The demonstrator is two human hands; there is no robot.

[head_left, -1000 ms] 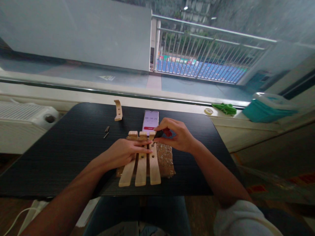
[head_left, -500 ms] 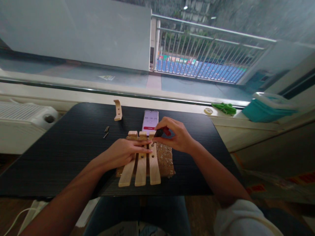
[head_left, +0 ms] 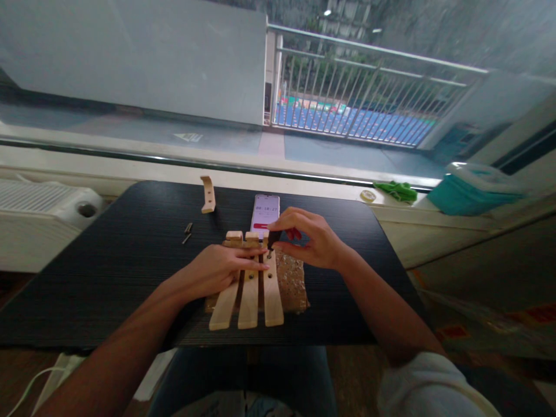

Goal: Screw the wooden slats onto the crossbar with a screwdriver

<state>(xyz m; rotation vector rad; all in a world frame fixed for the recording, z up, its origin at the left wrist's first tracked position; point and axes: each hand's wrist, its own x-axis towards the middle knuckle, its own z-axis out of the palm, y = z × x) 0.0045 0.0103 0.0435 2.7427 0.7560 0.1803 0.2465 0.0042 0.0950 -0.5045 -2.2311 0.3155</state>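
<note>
Three pale wooden slats [head_left: 249, 292] lie side by side on a cork board [head_left: 293, 284] near the front of the black table [head_left: 130, 260]. My left hand [head_left: 217, 269] lies flat across the slats, fingers stretched out and pressing them down. My right hand [head_left: 306, 237] is closed on a small screwdriver [head_left: 273, 238] with a red and black handle. Its tip stands on the far end of the rightmost slat, at a screw hole.
A phone [head_left: 266, 213] with a lit screen lies just beyond the slats. A curved wooden piece [head_left: 209, 195] and two small screws [head_left: 188, 233] lie at the back left. On the sill to the right are a tape roll [head_left: 368, 196], a green cloth [head_left: 396, 191] and a teal box [head_left: 471, 194].
My right hand has turned slightly and brought the screwdriver more upright over the rightmost slat. My left hand stays put on the slats.
</note>
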